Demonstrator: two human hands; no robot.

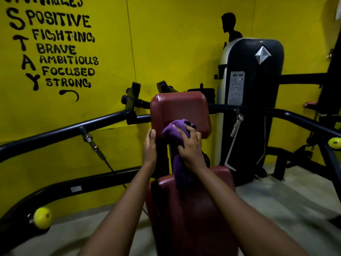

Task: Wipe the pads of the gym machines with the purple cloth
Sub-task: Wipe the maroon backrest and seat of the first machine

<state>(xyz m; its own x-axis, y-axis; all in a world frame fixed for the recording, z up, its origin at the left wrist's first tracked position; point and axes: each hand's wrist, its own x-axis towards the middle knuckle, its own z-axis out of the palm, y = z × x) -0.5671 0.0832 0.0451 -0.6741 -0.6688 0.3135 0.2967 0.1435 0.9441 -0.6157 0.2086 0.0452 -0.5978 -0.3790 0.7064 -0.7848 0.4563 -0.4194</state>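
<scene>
Gripping purple cloth (174, 129), my right hand (190, 147): axis vertical, tail down, middle hidden; left hand (149, 147) flat on pad (179, 109) edge.

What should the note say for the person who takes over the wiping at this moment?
Right hand: grips the purple cloth, pressed on the lower part of the red back pad; a tail of the cloth hangs down.
Left hand: rests on the back pad's left edge and holds nothing.
Done: the back pad is being wiped; how much of it is clean cannot be told.
Left: finish the back pad, then the red seat pad below it, then the pads of the other machines.
</scene>
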